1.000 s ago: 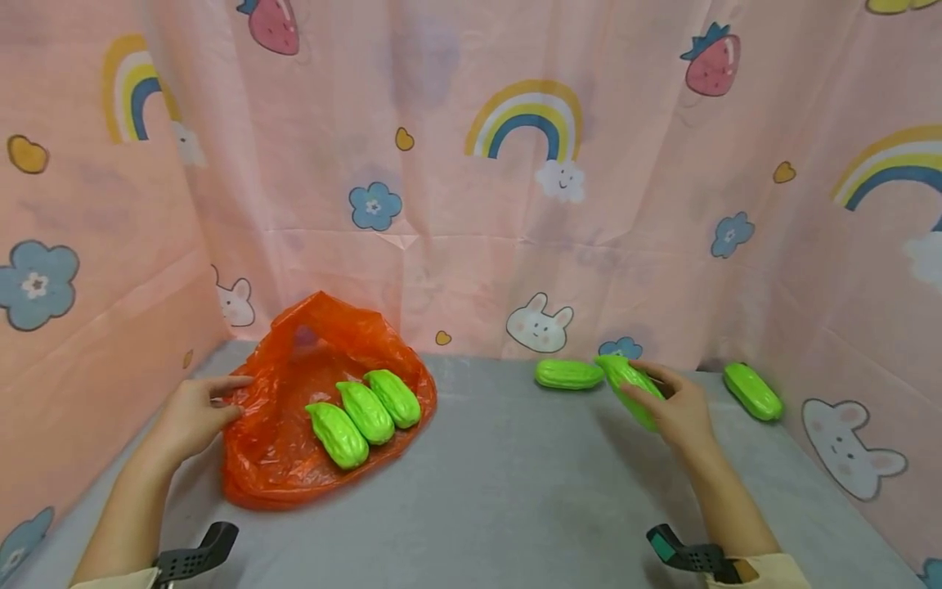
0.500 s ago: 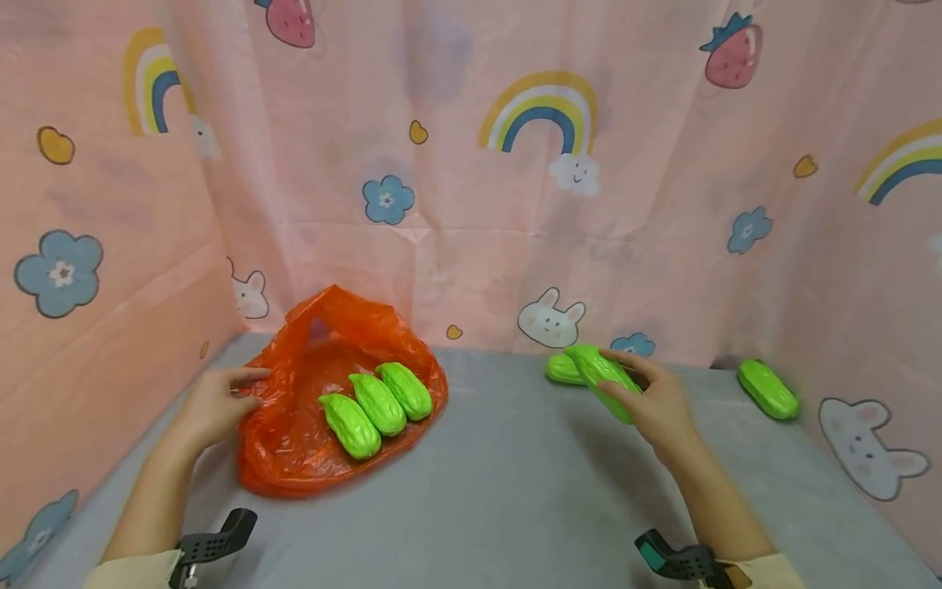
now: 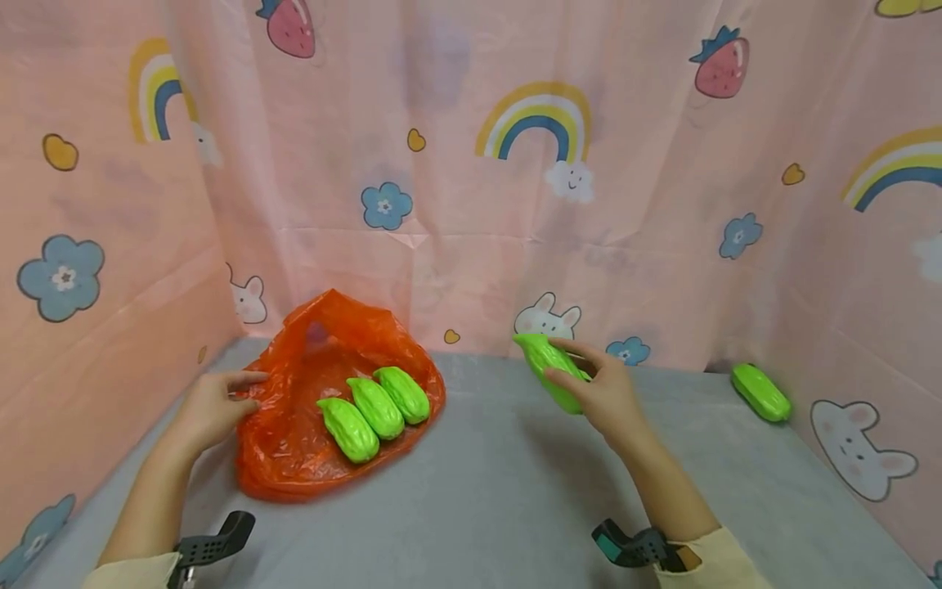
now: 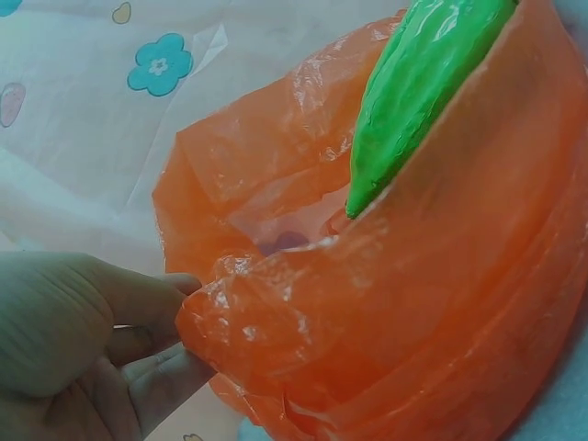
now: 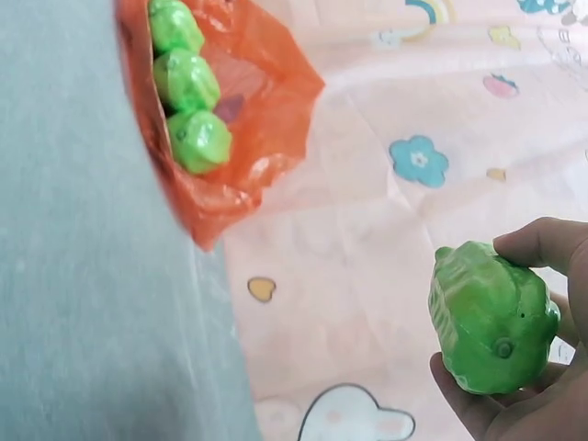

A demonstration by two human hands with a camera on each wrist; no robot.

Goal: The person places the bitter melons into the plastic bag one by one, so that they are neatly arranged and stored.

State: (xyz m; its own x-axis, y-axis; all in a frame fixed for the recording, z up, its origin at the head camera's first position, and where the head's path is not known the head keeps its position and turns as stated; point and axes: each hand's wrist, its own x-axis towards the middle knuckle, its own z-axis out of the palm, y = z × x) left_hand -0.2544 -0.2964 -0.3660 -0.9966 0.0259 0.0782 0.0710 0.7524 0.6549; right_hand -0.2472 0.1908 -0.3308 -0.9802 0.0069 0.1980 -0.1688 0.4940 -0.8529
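Note:
My left hand (image 3: 213,409) pinches the left edge of an orange-red plastic bag (image 3: 265,458), its mouth spread toward me. The left wrist view shows the thumb and fingers on the thin film (image 4: 248,322). Three bright green, ridged bitter melons (image 3: 375,407) lie side by side in the bag. Above the table at the back, my right hand (image 3: 607,397) holds another bitter melon (image 3: 548,368), thumb on one side and fingers on the other, its pointed tip up and left. A green sliver (image 3: 586,375) shows behind it, a melon lying there mostly hidden.
One more bitter melon (image 3: 761,393) lies at the back right by the side curtain. Pink patterned curtains (image 3: 456,204) enclose the grey table (image 3: 471,507) at the back and both sides.
My right hand has carried its bitter melon leftward, toward the bag, passing in front of the lying one. My left hand keeps its hold on the bag; the head view has shifted slightly.

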